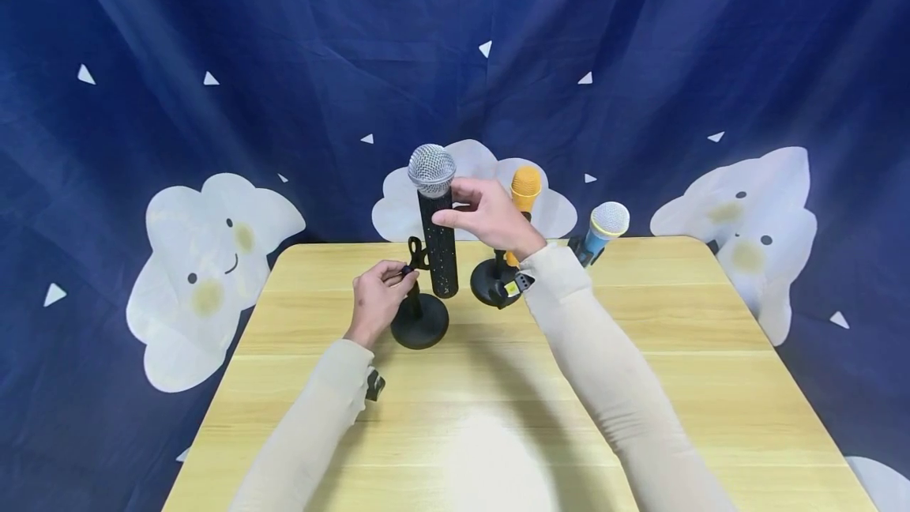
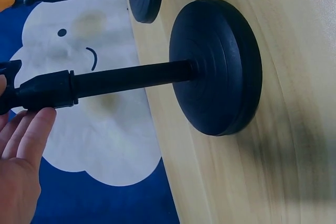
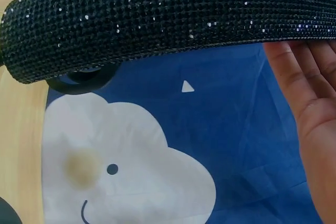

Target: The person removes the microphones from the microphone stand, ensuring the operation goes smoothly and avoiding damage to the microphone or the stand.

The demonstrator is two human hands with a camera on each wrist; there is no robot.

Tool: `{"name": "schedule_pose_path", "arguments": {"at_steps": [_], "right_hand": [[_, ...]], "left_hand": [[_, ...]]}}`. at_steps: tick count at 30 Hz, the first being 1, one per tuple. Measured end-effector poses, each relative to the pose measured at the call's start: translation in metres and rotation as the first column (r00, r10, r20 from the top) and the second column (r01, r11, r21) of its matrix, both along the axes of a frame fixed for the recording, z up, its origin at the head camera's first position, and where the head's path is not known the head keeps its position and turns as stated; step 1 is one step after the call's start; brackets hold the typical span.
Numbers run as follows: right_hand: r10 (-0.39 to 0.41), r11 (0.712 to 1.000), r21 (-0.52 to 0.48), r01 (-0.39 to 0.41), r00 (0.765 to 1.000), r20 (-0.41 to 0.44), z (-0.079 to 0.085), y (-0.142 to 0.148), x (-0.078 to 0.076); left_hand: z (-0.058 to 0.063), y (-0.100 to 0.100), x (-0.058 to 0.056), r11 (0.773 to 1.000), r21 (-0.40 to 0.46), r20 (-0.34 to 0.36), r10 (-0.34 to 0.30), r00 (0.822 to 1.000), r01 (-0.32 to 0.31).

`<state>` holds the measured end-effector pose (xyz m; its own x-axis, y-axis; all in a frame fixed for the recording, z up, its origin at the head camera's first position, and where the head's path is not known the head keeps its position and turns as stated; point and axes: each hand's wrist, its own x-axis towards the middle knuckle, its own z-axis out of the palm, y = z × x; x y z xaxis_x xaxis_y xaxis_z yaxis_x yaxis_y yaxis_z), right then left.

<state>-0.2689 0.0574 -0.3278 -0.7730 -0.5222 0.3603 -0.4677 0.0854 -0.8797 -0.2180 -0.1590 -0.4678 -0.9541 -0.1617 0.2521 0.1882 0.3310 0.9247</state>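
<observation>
A black glittery microphone with a silver mesh head hangs upright over the table, gripped near its head by my right hand. In the right wrist view the studded handle crosses the top of the picture. My left hand pinches the upper part of a black microphone stand just left of the microphone. The stand's clip is empty, close beside the handle. In the left wrist view, fingers touch the collar at the top of the stand's pole; its round base sits on the table.
Behind my right hand, an orange microphone stands in a second black stand. A blue microphone with a white head is farther right, partly behind the sleeve. A dark blue curtain with clouds hangs behind the wooden table.
</observation>
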Motion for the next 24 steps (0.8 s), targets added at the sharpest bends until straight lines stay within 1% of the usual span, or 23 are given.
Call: {"name": "schedule_pose_path", "arguments": {"at_steps": [5, 9, 16, 24], "right_hand": [[-0.007, 1.0, 0.003, 0.007, 1.0, 0.024, -0.007, 0.002, 0.001], [-0.012, 1.0, -0.006, 0.013, 1.0, 0.016, -0.011, 0.003, 0.003], [-0.02, 0.999, -0.028, 0.02, 1.0, 0.004, -0.019, 0.003, 0.004], [-0.04, 0.999, -0.027, 0.039, 0.999, -0.019, -0.034, 0.001, 0.006]], "left_hand": [[0.0, 0.001, -0.002, 1.0, -0.012, -0.017, -0.005, 1.0, 0.005], [0.0, 0.002, -0.003, 0.999, -0.035, -0.033, 0.003, 0.999, -0.004], [0.0, 0.002, -0.006, 0.996, -0.08, -0.059, 0.037, 0.998, -0.041], [0.002, 0.003, -0.011, 0.99, -0.123, -0.041, 0.066, 0.997, -0.071]]}}
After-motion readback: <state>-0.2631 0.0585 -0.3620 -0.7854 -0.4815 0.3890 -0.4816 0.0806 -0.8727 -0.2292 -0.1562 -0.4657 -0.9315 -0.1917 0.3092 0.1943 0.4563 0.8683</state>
